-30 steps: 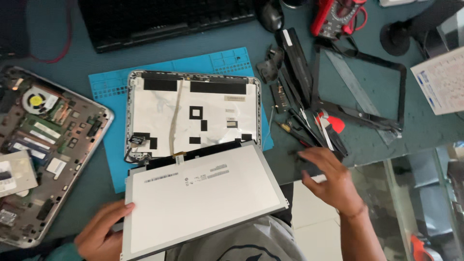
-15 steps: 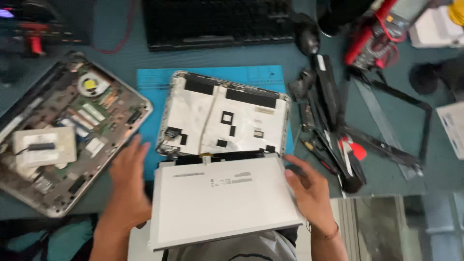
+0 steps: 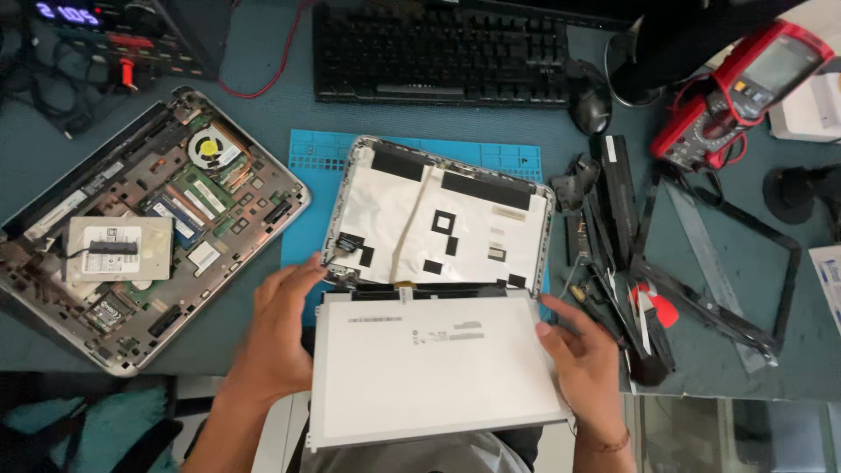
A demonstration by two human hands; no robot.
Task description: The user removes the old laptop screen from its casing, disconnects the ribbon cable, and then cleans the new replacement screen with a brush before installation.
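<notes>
Head view: both hands hold a white display panel (image 3: 434, 368), back side up, at the near bench edge; left hand (image 3: 279, 337) flat on its left edge, right hand (image 3: 585, 363) gripping the right. Panel is out of the lid shell (image 3: 438, 219) on the blue mat (image 3: 308, 158), seemingly cable-tethered. Black bezel (image 3: 780, 289) removed. Small grey printed label on panel back.

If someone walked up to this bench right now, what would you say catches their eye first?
Probably the pale screen panel lying face down at the near edge, with the left hand and right hand at its two sides. Just behind it, the empty lid shell rests on a blue mat, and the opened laptop base sits at far left.
</notes>
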